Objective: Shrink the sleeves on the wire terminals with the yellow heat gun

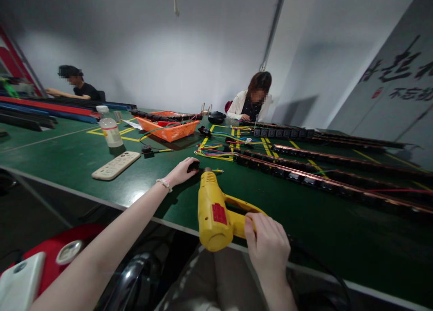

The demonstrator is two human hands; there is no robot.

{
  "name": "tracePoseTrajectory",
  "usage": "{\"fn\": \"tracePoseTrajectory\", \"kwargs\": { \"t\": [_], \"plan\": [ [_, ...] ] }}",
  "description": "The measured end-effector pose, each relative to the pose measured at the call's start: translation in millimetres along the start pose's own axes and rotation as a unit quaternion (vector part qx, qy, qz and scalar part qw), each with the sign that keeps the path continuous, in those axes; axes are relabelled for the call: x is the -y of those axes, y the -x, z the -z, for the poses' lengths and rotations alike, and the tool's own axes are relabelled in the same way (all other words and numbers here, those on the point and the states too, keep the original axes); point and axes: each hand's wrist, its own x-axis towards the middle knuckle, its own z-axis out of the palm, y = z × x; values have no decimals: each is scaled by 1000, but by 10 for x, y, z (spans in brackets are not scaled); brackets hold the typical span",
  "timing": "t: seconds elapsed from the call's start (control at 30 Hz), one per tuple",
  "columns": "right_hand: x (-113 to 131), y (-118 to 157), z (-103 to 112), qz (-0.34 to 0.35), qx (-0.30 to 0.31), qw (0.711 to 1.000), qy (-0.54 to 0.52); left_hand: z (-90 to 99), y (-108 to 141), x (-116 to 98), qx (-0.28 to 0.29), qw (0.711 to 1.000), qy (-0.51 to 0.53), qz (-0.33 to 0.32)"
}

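A yellow heat gun [210, 207] with a red label is in my right hand [269, 241], whose fingers wrap round its handle. Its metal nozzle points away from me, over the green table. Just left of the nozzle, my left hand [182, 170] is closed on a small black connector [193, 166], partly hidden by the fingers. A short wire with a ring terminal [218, 171] shows just past the nozzle; whether it joins the connector, I cannot tell. Another small black connector with a wire [149, 151] lies farther back on the table.
A phone in a beige case [117, 165] and a bottle [111, 130] stand to the left. An orange basket [169, 131] holds dark strips. Long black and copper strips [304, 178] with coloured wires cover the right side. Two people [250, 99] sit across the table [135, 191].
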Motion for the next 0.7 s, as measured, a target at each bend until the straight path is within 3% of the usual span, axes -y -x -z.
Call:
{"fn": "tracePoseTrajectory", "kwargs": {
  "t": [0.4,0.7],
  "plan": [
    [-391,80,190,-36,-25,994,102,-28,-7,33,1,1000,8,-2],
    [-378,114,174,-13,-90,987,134,-20,-4,-14,9,1000,3,-9]
  ]
}}
